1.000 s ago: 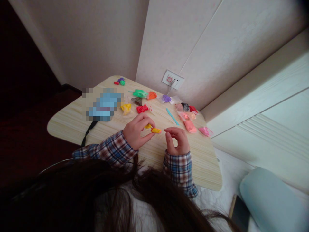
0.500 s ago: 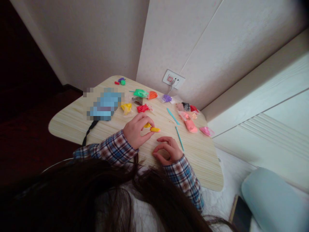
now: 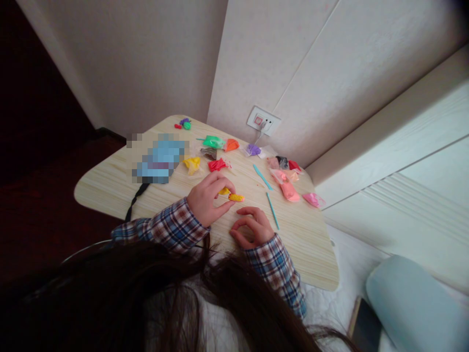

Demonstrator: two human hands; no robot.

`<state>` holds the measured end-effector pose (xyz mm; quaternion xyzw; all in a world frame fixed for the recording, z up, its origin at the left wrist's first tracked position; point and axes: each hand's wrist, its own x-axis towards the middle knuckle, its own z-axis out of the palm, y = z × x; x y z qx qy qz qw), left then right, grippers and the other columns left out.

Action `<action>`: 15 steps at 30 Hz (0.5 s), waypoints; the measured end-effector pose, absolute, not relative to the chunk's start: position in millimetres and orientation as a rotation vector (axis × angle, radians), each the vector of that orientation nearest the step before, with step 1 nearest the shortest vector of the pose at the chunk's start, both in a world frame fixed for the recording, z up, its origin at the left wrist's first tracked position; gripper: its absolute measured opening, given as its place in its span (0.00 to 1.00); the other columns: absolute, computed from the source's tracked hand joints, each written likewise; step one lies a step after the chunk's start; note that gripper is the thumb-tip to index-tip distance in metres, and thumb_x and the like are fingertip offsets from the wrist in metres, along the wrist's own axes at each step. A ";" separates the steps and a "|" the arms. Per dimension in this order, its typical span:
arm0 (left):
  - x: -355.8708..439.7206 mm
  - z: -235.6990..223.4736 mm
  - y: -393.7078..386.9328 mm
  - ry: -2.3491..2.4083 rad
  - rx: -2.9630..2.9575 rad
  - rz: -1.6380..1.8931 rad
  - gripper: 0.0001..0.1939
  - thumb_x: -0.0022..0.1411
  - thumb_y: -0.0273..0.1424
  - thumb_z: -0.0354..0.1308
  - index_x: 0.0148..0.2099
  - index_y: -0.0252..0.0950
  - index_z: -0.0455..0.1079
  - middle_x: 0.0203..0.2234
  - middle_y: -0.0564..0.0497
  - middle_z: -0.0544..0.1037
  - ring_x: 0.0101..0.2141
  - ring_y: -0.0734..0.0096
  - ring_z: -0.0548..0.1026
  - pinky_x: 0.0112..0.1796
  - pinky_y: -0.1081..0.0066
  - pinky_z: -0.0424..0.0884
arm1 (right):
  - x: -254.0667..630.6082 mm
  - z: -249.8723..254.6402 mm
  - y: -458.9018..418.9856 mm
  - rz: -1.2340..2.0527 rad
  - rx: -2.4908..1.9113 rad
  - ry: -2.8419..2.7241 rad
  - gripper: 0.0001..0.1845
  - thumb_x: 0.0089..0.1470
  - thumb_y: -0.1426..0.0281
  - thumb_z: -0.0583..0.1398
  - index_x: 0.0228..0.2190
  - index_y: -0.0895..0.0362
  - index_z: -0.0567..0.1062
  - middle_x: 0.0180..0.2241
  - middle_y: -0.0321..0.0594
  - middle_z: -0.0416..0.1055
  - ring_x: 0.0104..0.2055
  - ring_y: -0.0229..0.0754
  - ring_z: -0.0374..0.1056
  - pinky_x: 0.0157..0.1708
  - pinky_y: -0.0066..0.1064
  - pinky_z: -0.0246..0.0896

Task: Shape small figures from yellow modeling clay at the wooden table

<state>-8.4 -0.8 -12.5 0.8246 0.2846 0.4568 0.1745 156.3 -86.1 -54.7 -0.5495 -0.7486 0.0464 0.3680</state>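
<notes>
My left hand (image 3: pixel 207 198) pinches a small yellow-orange clay piece (image 3: pixel 234 197) just above the light wooden table (image 3: pixel 110 183). My right hand (image 3: pixel 252 229) rests on the table beside it, fingers curled into a loose ring; I see nothing in them. A thin teal stick (image 3: pixel 272 210) lies on the table just right of my right hand. Both sleeves are plaid. My dark hair hides the table's near edge.
Clay lumps in small bags lie across the back of the table: yellow (image 3: pixel 192 164), red (image 3: pixel 217 165), green (image 3: pixel 213 142), orange (image 3: pixel 231 144), purple (image 3: pixel 252 149), pink (image 3: pixel 289 190). A teal modelling tool (image 3: pixel 261 176) lies among them. A wall socket (image 3: pixel 264 121) sits behind.
My right hand came down from beside the clay piece onto the table and curled. The teal stick now lies on the table next to it. My left hand stayed put.
</notes>
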 end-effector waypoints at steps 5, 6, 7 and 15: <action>-9.1 -11.7 -2.3 0.786 2.341 1.265 0.06 0.52 0.26 0.60 0.35 0.34 0.68 0.31 0.52 0.69 0.28 0.77 0.67 0.25 0.79 0.65 | 162.6 -47.0 -82.5 0.125 -1.323 -1.951 0.04 0.48 0.68 0.61 0.24 0.54 0.74 0.38 0.42 0.70 0.41 0.43 0.68 0.42 0.39 0.66; -9.1 -11.4 -2.8 0.781 2.333 1.267 0.06 0.53 0.26 0.60 0.35 0.34 0.68 0.31 0.52 0.69 0.28 0.77 0.67 0.26 0.78 0.66 | 164.4 -43.5 -81.1 0.123 -1.269 -1.949 0.03 0.49 0.68 0.61 0.25 0.54 0.74 0.38 0.42 0.70 0.40 0.42 0.68 0.41 0.38 0.67; -9.1 -11.1 -3.4 0.775 2.327 1.267 0.06 0.53 0.26 0.60 0.35 0.34 0.68 0.31 0.52 0.69 0.28 0.77 0.67 0.26 0.78 0.66 | 166.0 -39.7 -79.5 0.103 -1.243 -1.892 0.03 0.49 0.69 0.61 0.26 0.54 0.74 0.37 0.42 0.69 0.40 0.42 0.68 0.41 0.38 0.67; -8.8 -9.6 -6.2 0.641 2.368 1.321 0.05 0.54 0.27 0.59 0.36 0.35 0.68 0.31 0.51 0.68 0.29 0.76 0.67 0.32 0.76 0.68 | 159.2 -27.7 -69.6 0.130 -1.135 -1.478 0.02 0.50 0.71 0.60 0.29 0.54 0.73 0.36 0.41 0.67 0.41 0.43 0.66 0.40 0.41 0.66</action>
